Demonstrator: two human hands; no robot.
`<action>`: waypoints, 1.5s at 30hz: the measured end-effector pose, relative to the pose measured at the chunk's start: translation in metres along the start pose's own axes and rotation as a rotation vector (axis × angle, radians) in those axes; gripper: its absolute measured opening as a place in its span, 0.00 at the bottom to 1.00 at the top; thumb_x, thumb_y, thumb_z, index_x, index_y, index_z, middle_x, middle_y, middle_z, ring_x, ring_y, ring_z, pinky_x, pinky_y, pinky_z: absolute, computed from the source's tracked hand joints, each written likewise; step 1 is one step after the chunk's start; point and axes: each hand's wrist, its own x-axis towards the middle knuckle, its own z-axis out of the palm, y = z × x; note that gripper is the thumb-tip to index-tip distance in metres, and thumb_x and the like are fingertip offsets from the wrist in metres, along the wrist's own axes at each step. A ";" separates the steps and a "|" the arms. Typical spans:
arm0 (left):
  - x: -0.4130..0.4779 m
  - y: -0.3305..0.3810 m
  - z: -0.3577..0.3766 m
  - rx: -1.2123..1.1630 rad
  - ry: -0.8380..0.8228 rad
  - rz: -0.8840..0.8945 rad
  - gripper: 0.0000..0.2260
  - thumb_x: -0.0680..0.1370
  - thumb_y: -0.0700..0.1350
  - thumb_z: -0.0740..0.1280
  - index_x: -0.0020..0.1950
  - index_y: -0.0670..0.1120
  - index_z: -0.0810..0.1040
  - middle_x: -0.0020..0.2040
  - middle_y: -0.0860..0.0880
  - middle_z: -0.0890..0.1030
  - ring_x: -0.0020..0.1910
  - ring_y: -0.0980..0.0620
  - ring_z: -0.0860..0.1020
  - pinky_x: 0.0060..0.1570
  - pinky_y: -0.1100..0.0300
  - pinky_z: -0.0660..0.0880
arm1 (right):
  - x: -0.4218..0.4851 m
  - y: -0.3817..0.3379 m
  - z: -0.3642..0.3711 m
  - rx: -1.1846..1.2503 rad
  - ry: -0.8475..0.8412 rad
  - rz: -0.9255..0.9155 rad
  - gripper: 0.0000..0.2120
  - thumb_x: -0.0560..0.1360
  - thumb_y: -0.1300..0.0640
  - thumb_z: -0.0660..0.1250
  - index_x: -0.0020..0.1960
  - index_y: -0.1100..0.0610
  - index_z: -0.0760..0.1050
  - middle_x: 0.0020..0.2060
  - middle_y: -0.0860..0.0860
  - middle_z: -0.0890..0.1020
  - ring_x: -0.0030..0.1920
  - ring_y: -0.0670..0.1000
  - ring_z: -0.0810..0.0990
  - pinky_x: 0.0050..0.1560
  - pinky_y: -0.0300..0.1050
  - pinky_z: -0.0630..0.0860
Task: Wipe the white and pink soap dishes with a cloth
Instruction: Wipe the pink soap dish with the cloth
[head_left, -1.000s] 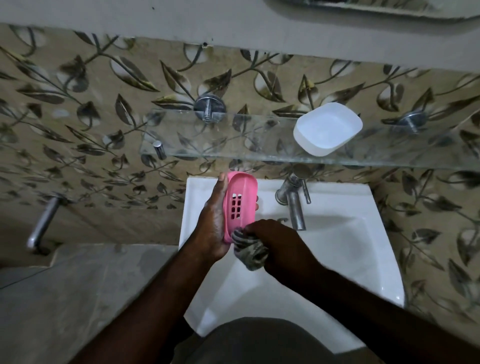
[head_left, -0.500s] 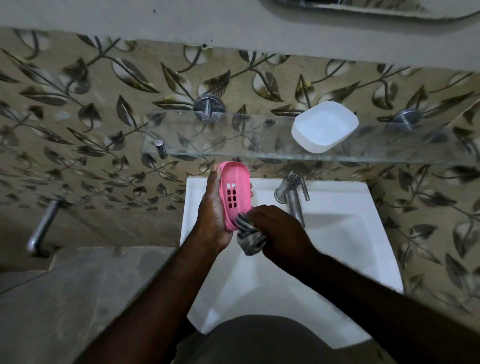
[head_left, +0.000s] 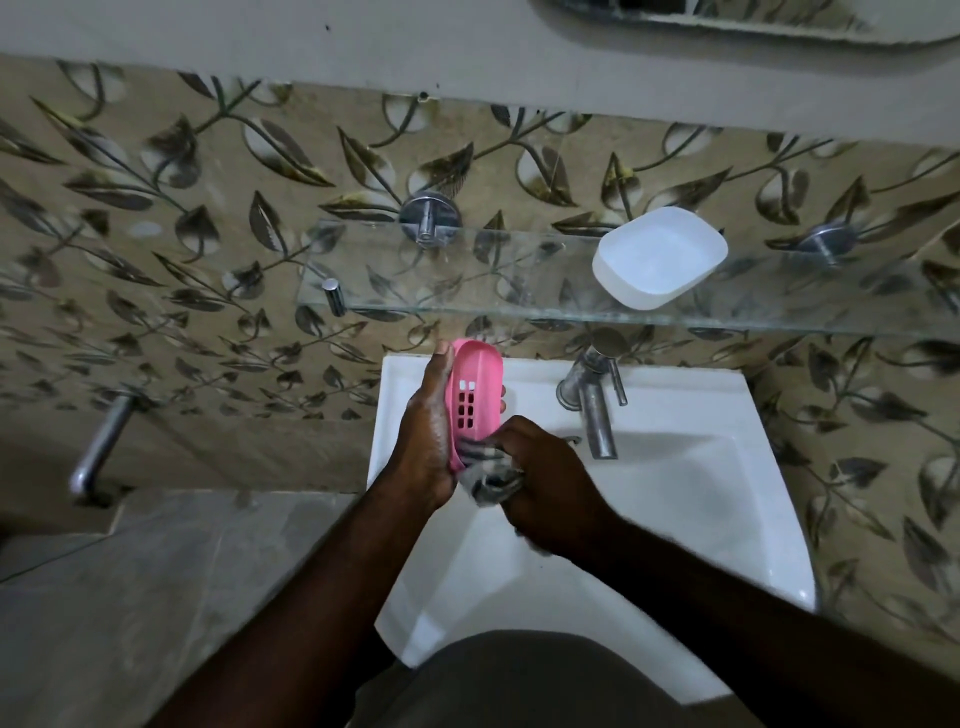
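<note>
- On my feed, the left hand (head_left: 423, 431) gripped the pink soap dish (head_left: 475, 395). The thumb lay along its left edge and fingertips showed past its right edge.
- That hand held the dish on edge over the back left part of the white sink (head_left: 701, 493), with the slotted face turned toward the camera.
- The far end of the pink dish reached up close under the front edge of the glass shelf (head_left: 467, 296).
- The right hand (head_left: 550, 483) was curled round a bunched striped cloth (head_left: 488, 475) and pressed it against the near end of the pink dish.
- Some of the cloth bulged out between the two hands; I could not tell how much was tucked into the palm.
- The white soap dish (head_left: 657, 257) sat open side up on the glass shelf, toward the right, between the two metal brackets and well apart from both hands.
- A metal tap (head_left: 595, 410) stood at the back of the sink, just right of the pink dish, its spout pointing into the basin.
- Leaf-patterned tiles (head_left: 208, 208) covered the wall behind, and a metal bar (head_left: 101, 447) stuck out from it on the left.
</note>
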 end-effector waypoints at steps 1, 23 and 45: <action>0.000 -0.001 0.002 -0.003 0.010 0.023 0.39 0.65 0.65 0.69 0.63 0.35 0.76 0.49 0.35 0.81 0.35 0.46 0.82 0.32 0.58 0.79 | 0.000 -0.007 0.006 0.091 0.028 0.084 0.13 0.67 0.63 0.68 0.46 0.47 0.76 0.38 0.39 0.74 0.39 0.48 0.80 0.35 0.35 0.72; -0.006 0.004 0.000 -0.055 -0.043 -0.122 0.35 0.67 0.62 0.69 0.67 0.41 0.76 0.45 0.39 0.82 0.39 0.45 0.82 0.39 0.55 0.81 | -0.005 0.025 -0.015 -0.284 0.019 -0.378 0.11 0.64 0.69 0.75 0.47 0.65 0.82 0.46 0.58 0.84 0.42 0.61 0.83 0.40 0.51 0.80; -0.007 0.016 0.001 -0.100 -0.102 -0.040 0.21 0.70 0.55 0.69 0.56 0.42 0.79 0.44 0.42 0.79 0.41 0.45 0.79 0.45 0.53 0.76 | 0.001 -0.007 -0.001 0.092 0.079 0.005 0.10 0.66 0.64 0.63 0.45 0.56 0.78 0.41 0.51 0.80 0.38 0.47 0.79 0.39 0.42 0.77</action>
